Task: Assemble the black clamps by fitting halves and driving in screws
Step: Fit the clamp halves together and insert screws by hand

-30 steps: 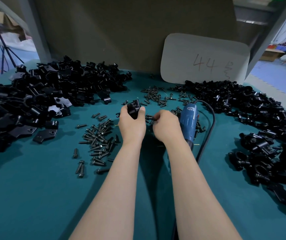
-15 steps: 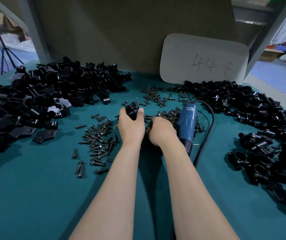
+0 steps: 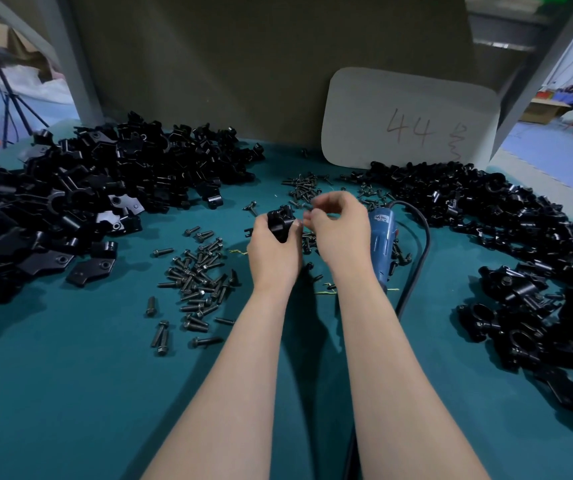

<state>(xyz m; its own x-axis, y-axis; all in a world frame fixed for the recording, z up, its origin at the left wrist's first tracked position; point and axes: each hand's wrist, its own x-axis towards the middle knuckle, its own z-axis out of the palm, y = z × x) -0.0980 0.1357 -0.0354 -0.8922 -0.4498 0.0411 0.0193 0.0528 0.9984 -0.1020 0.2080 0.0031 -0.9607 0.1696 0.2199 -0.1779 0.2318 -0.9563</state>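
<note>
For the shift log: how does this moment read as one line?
left hand: grips black clamp | right hand: fingers curled beside clamp, contents unclear | blue driver: lying on table, unheld | screws: loose on table

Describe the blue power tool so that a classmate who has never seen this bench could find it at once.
Find the white card marked 44 at the back of the green table. Just in front of it, beside the right hand, lies the power tool. It alone is blue among black clamp parts, with a black cord curving away.
</note>
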